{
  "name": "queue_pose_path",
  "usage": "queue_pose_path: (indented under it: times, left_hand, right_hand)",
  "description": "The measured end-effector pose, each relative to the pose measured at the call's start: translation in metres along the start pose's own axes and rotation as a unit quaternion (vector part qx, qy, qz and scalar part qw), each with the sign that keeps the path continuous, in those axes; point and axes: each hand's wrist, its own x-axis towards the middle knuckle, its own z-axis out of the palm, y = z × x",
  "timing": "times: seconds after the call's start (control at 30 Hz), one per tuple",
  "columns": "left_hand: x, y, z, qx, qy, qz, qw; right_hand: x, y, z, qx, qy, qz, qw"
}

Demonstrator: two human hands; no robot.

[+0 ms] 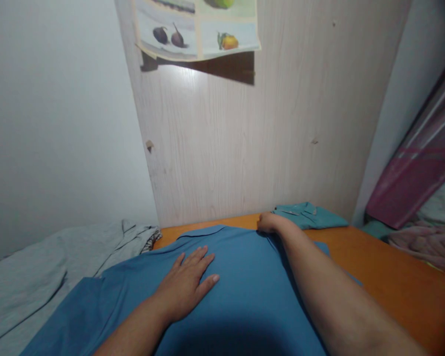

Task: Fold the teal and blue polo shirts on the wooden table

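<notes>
A blue shirt (241, 277) with a dark-edged collar lies spread over the orange table, its left sleeve side reaching toward the lower left. My left hand (189, 282) rests flat on the cloth, fingers spread and holding nothing. At the far right edge of the shirt, my right hand (269, 222) is closed on the fabric, which is lifted into a fold under my forearm. The fingertips of that hand are partly hidden. Part of the shirt's right side is covered by my forearm.
A folded teal shirt (311, 216) lies at the back right of the orange table (400, 287). Grey clothing (29, 277) is piled on the left. A pink plastic-covered item (415, 153) and crumpled cloth (426, 242) are at the right. A wood-grain panel (222, 163) stands behind.
</notes>
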Motion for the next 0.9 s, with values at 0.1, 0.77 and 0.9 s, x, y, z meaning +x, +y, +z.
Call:
queue_pose_path:
  times: [0.1, 0.77, 0.9]
  left_hand:
    - [0.000, 0.001, 0.000, -0.002, -0.001, -0.001, 1.000]
    - [0.000, 0.002, -0.001, -0.001, 0.003, 0.003, 1.000]
    - [-0.001, 0.003, -0.001, -0.003, 0.002, 0.003, 1.000]
  right_hand:
    - [0.002, -0.006, -0.006, 0.038, 0.023, 0.003, 0.999]
    - [-0.010, -0.074, 0.041, 0.297, -0.007, -0.091, 0.951]
    - [-0.020, -0.092, 0.043, 0.244, 0.053, -0.189, 0.950]
